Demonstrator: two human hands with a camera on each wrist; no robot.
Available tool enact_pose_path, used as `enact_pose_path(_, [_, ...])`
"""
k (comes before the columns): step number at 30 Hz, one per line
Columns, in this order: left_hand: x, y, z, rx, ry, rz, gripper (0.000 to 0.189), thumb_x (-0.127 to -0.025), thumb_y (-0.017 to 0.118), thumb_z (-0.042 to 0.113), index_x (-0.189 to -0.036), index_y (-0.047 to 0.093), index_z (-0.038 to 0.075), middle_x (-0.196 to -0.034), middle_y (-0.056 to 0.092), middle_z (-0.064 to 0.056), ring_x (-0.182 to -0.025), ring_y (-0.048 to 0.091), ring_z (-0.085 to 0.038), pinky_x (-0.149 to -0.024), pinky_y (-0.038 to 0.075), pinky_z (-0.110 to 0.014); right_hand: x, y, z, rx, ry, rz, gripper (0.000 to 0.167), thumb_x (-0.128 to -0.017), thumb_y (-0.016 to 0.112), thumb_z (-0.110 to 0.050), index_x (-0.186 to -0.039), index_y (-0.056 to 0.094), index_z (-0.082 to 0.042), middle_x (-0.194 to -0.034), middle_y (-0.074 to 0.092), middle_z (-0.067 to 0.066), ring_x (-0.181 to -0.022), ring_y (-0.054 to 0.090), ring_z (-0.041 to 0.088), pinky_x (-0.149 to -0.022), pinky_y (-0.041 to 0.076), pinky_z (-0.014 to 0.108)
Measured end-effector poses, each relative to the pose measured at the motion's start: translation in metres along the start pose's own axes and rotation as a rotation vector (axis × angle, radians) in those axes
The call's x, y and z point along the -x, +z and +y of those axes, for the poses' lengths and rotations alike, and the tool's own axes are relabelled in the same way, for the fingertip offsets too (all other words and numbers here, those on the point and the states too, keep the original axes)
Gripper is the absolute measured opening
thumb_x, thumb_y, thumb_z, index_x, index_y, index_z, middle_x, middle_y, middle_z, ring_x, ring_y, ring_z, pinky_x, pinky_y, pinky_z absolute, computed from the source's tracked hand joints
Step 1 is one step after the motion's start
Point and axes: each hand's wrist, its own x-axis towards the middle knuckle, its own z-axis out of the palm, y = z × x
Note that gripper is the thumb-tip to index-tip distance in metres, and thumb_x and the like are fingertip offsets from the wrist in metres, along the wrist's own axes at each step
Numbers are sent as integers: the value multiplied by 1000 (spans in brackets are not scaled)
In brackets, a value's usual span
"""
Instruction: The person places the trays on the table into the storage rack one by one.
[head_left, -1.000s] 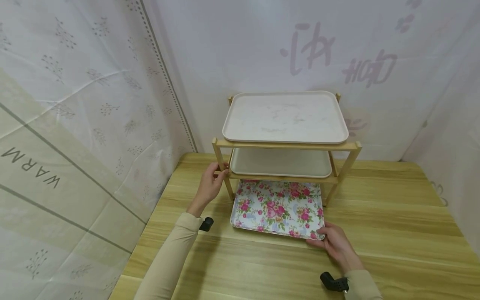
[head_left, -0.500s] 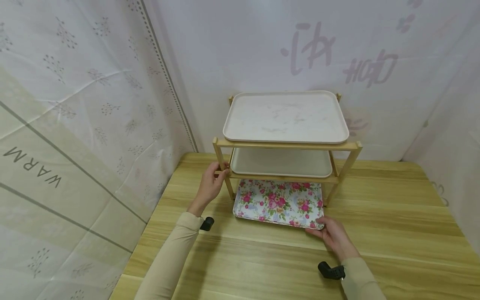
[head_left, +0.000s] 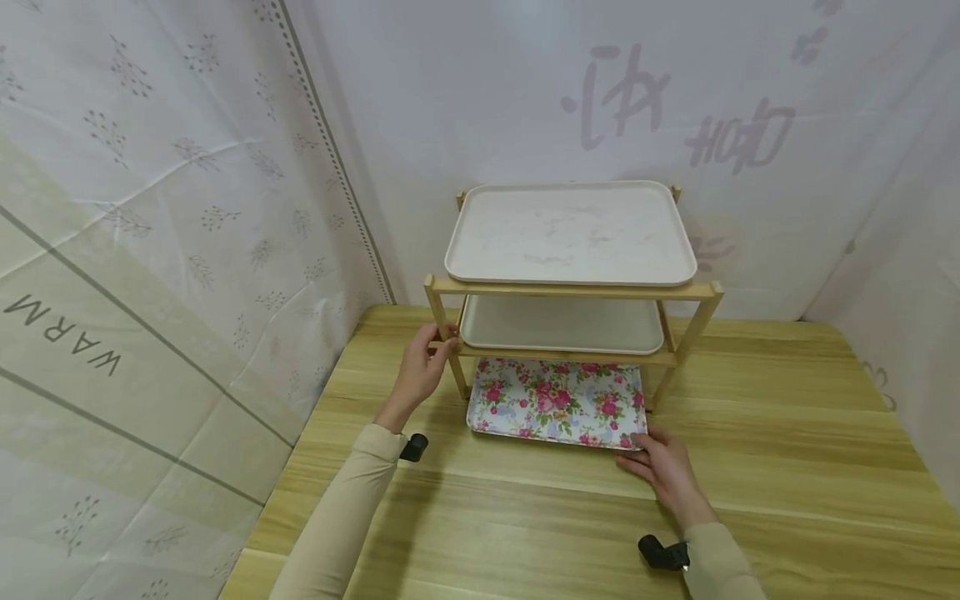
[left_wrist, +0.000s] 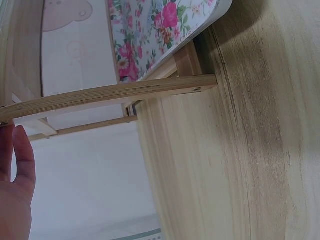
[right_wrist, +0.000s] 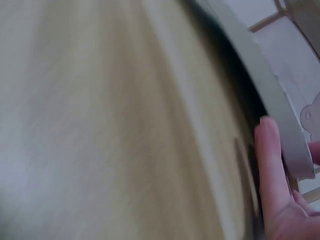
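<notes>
A floral tray (head_left: 555,404) with pink roses juts forward from the lowest level of a three-tier wooden rack (head_left: 570,290). My right hand (head_left: 667,467) pinches the tray's front right corner, thumb on top and fingers beneath. In the right wrist view, that tray's pale rim (right_wrist: 260,75) lies between thumb and fingers (right_wrist: 270,155). At the rack's left side, my left hand (head_left: 418,367) grips the front post around middle-shelf height. The left wrist view catches the same post (left_wrist: 125,91) at its edge with the hand; the tray's far part is hidden under the shelf.
A white tray (head_left: 570,233) lies on the rack's top, and another pale tray (head_left: 562,323) on the middle shelf. The rack stands on a wood-grain table (head_left: 525,533). Patterned cloth (head_left: 187,208) hangs to the left and behind.
The floral tray has slid backward under the rack, its front edge now nearer the posts. My right hand moved with it, more slowly at the end. The left hand stayed put.
</notes>
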Motion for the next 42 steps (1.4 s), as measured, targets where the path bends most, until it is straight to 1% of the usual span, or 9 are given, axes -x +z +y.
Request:
enact_pose_path(5, [0, 0, 0, 8, -10, -5, 24, -96, 55, 1, -116, 59, -11, -111, 60, -25, -100, 62, -36, -79, 53, -37, 10, 0, 2, 204, -130, 84, 64, -98, 57, -14, -148, 21, 2, -129, 47, 28, -87, 69, 15, -78, 59, 30])
enact_pose_path(11, [0, 0, -1, 14, -9, -4, 25, -97, 54, 1, -117, 58, -12, -112, 60, -26, -101, 62, -37, -80, 53, -40, 18, -5, 2, 430, -223, 99, 56, -92, 67, -14, -138, 38, 1, -135, 46, 29, -82, 63, -1, -72, 59, 28])
enact_pose_path(13, [0, 0, -2, 10, 0, 1, 25, -96, 55, 1, -117, 58, -12, -111, 60, -26, -100, 62, -37, -79, 54, -40, 18, -6, 3, 498, -257, 91, 52, -89, 69, -14, -133, 45, 0, -129, 53, 27, -80, 63, -2, -70, 58, 27])
enact_pose_path(16, [0, 1, -2, -3, 19, 15, 24, -96, 55, 1, -116, 59, -12, -110, 61, -26, -99, 63, -37, -78, 55, -39, 17, -4, 5, 620, -320, 75, 43, -87, 72, -15, -123, 55, -2, -103, 67, 21, -71, 65, 5, -63, 55, 25])
enact_pose_path(19, [0, 2, -2, -19, 34, 23, 23, -96, 55, 0, -115, 59, -12, -109, 60, -26, -98, 62, -38, -77, 56, -39, 15, -1, 6, 757, -407, 107, 30, -84, 75, -17, -111, 64, -7, -84, 69, 11, -65, 62, 9, -60, 49, 23])
enact_pose_path(25, [1, 2, -2, -16, 22, 9, 24, -97, 54, 1, -116, 58, -12, -110, 59, -27, -99, 63, -38, -79, 55, -41, 15, 5, 7, 1017, -516, 216, 16, -81, 78, -26, -91, 72, -14, -93, 67, 5, -76, 57, 11, -65, 46, 26])
enact_pose_path(32, [-3, 10, -37, -2, 22, 30, 24, -98, 55, 7, -117, 60, -6, -111, 59, -23, -100, 63, -35, -79, 55, -45, 17, 7, 6, 1078, -477, 277, 25, -82, 75, -41, -92, 73, -17, -99, 69, 6, -84, 63, 19, -66, 48, 35])
enact_pose_path(36, [-4, 9, -41, 10, 25, 24, 25, -98, 55, 13, -117, 60, -2, -111, 60, -18, -99, 64, -31, -79, 55, -39, 15, 9, 6, 1069, -482, 312, 26, -83, 74, -40, -96, 73, -17, -102, 71, 9, -89, 66, 26, -66, 50, 38])
enact_pose_path(42, [-4, 9, -41, 15, 34, 23, 25, -98, 56, 14, -117, 61, -2, -111, 60, -18, -99, 64, -31, -78, 56, -38, 8, 12, 3, 1014, -462, 338, 29, -85, 73, -40, -99, 72, -15, -105, 70, 11, -93, 66, 30, -66, 49, 38])
